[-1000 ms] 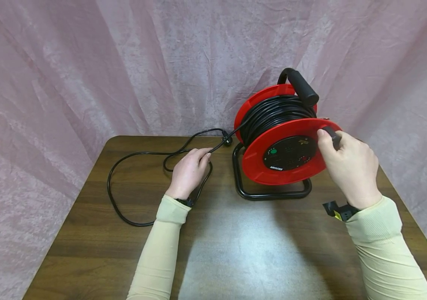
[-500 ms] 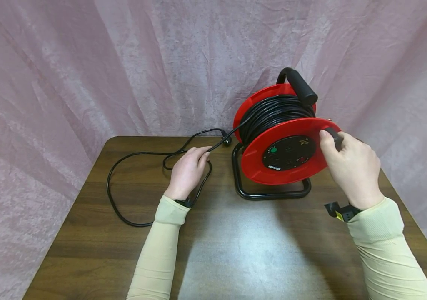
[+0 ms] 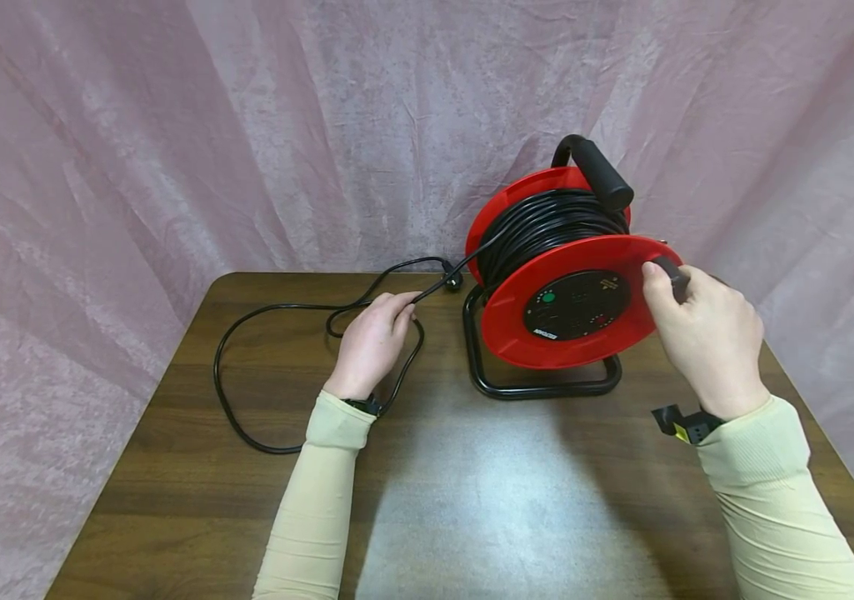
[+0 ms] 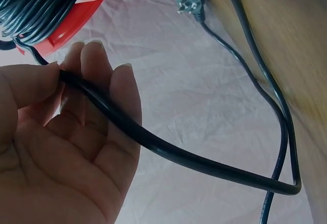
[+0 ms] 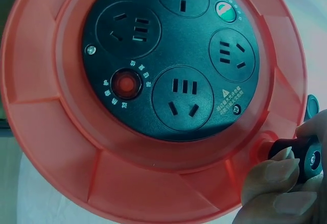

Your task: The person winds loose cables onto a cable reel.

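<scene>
A red cable reel [image 3: 516, 333] wound with black cable stands on a black tube frame [image 3: 539, 391] at the table's right. My right hand [image 3: 711, 337] grips the black crank knob [image 5: 301, 155] on the reel's front rim. To the left of the reel, my left hand [image 3: 372, 343] pinches the black cable [image 4: 168, 155] between thumb and fingers. From those fingers the cable runs up to the wound coils. In the left wrist view the cable crosses the palm side of the fingers. Sockets and a red button [image 5: 125, 83] show on the reel's face.
The loose cable loops over the left of the wooden table [image 3: 172, 500]. Its plug [image 3: 452, 279] lies near the table's back edge, beside the reel. A black carrying handle [image 3: 601, 175] tops the frame. Behind hangs a pink curtain [image 3: 367, 125].
The left hand has shifted very slightly left and toward me, still pinching the cable. My right hand has edged a little to the right, holding the knob. The reel's face has barely turned.
</scene>
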A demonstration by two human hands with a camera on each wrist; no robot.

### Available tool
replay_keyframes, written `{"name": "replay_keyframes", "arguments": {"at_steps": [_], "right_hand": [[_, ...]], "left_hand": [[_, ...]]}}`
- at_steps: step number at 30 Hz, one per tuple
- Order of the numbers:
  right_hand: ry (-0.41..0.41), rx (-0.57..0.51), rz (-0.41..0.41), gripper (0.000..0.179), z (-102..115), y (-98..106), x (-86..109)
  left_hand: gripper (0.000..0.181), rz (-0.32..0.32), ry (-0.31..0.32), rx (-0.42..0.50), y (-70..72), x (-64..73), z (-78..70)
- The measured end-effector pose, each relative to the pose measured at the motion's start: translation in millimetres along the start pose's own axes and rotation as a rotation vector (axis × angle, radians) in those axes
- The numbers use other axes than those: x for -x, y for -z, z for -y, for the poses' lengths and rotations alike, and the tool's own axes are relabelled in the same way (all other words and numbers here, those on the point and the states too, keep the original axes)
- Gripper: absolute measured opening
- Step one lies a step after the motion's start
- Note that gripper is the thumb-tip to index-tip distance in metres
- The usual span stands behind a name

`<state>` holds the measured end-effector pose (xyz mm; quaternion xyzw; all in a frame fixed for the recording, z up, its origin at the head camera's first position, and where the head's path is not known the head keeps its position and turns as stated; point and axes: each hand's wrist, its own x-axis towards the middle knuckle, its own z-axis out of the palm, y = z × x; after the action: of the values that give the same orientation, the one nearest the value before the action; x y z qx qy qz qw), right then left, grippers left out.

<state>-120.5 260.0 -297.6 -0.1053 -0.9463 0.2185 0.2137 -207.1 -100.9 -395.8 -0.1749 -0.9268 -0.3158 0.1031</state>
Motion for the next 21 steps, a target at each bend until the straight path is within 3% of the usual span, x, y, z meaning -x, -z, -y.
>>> {"name": "replay_keyframes", "arguments": {"at_steps": [9,17,21], "right_hand": [[-0.017,0.007,0.003,0.055,-2.7,-0.2,0.7],[-0.011,0.01,-0.001,0.055,-4.0,-1.1,0.6],[-0.02,0.009,0.006,0.055,-5.5,-0.8,0.8]], "left_hand": [[0.032,-0.002,-0.001,0.007,2.5,0.0,-0.5],[0.034,-0.005,-0.046,0.001,6.5,0.6,1.6],[0.029,-0.025,-0.022,-0.042,9.4,1.3,2.9]]}}
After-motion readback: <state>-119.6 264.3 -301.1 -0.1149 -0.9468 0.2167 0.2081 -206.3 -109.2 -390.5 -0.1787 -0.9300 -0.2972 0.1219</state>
